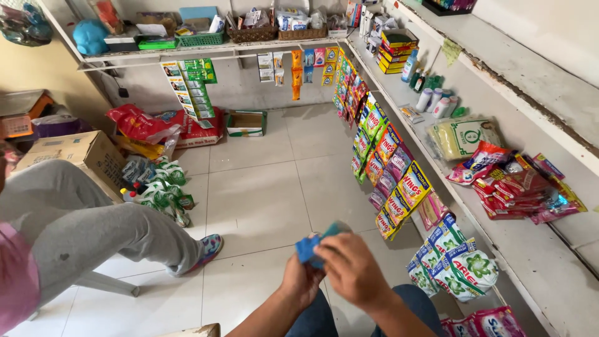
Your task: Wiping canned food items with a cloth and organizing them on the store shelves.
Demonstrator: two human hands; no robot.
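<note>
Head view, hands: right hand [352, 268] and left hand [301, 281] both pinch a small blue packet [310, 248] above the person's knees.
Packet axis: blurred; it seems to run from lower left up to the right.
Right of hands: sachet strips [399, 187] hanging along the shelf [530, 249] edge.
Left: a seated person's grey trouser leg [112, 231] over the tiled floor [262, 206].
</note>
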